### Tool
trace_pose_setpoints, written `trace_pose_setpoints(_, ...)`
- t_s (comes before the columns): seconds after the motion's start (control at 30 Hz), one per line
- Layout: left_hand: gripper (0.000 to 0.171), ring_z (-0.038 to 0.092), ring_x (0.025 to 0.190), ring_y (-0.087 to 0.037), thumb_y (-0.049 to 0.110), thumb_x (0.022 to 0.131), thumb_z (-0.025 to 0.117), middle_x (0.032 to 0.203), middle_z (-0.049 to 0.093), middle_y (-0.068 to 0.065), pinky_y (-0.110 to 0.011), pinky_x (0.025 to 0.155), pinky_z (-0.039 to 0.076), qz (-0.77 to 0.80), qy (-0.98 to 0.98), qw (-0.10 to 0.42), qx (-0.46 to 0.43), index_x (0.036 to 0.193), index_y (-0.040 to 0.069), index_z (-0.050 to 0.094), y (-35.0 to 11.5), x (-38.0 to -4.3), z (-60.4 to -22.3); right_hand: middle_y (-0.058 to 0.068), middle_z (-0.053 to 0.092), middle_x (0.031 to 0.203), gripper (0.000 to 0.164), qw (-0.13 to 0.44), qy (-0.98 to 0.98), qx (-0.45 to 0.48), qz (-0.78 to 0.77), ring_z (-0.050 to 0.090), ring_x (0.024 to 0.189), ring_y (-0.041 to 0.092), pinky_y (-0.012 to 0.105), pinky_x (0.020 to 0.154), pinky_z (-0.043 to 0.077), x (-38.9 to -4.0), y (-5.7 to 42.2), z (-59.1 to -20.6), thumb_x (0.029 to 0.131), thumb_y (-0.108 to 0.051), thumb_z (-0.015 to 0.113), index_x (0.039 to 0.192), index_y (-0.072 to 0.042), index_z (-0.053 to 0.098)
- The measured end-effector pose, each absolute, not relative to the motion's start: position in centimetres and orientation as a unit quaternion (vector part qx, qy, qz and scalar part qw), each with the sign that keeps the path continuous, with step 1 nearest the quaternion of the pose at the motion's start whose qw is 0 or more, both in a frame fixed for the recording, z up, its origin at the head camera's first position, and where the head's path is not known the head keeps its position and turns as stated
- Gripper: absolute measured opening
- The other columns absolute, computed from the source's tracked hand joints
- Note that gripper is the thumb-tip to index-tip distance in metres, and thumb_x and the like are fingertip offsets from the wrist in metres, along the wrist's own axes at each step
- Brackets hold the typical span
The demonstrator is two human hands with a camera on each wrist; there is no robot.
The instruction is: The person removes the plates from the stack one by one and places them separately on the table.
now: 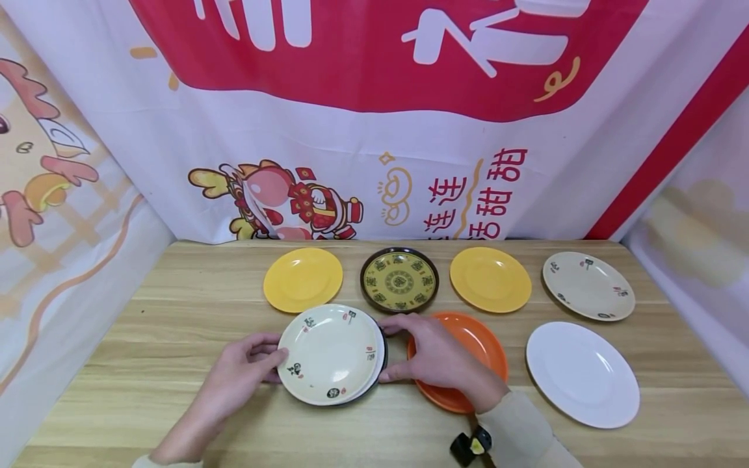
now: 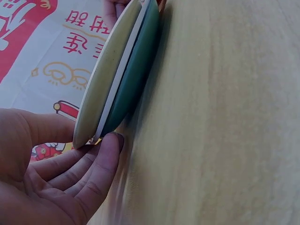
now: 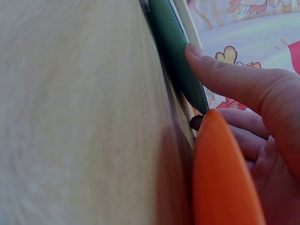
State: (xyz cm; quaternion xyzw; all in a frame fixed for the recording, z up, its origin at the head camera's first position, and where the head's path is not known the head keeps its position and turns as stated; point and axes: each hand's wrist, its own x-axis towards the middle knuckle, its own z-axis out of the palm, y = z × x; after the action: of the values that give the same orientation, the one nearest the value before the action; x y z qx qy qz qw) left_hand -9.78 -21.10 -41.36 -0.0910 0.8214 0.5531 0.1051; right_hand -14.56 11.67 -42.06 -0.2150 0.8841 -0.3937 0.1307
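Note:
A stack of three plates lies between the two hands: a cream plate with small dark and red motifs [image 1: 328, 354] on top, a white plate [image 2: 123, 65] beneath it, and a dark green plate [image 2: 136, 70] at the bottom. My left hand [image 1: 248, 367] grips the stack's left edge, thumb at the cream rim and fingertips under the green plate. On the opposite edge, my right hand [image 1: 435, 354] holds the stack between thumb and fingers, the thumb against the green plate's side. Its palm is over an orange plate [image 1: 476, 338], partly hidden. Whether the stack touches the table is unclear.
Along the back of the wooden table [image 1: 175, 312] stand a yellow plate [image 1: 303, 279], a brown-rimmed patterned plate [image 1: 400, 279], another yellow plate [image 1: 490, 279] and a second cream plate [image 1: 588, 286]. A white plate [image 1: 582, 374] lies at right. A printed cloth [image 1: 351, 143] hangs behind.

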Motion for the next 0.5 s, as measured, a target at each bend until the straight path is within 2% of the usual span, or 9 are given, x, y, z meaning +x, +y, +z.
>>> trace_pose_setpoints(0.17,0.045,0.076,0.089,-0.017,0.011,0.103,0.069,0.124,0.073,-0.023,-0.026,0.077,0.068,0.544,0.828,0.092,-0.095,0.142,-0.011,0.059,-21.36,-9.81,-40.81,-0.003,0.075,0.134,0.081,0.124,0.887,-0.219,-0.387,0.066,0.130,0.020,0.051,0.122,0.050,-14.63,11.67,-42.13,0.074,-0.040,0.100,0.144,-0.019,0.067)
trace_pose_setpoints(0.5,0.044,0.079,0.085,-0.020,0.011,0.104,0.069,0.126,0.076,-0.025,-0.028,0.078,0.068,0.552,0.823,0.098,-0.095,0.141,-0.010,0.061,-21.61,-9.62,-40.58,-0.004,0.075,0.133,0.079,0.125,0.886,-0.221,-0.388,0.066,0.129,0.019,0.050,0.120,0.051,-14.64,11.70,-42.10,0.074,-0.040,0.100,0.143,-0.020,0.067)
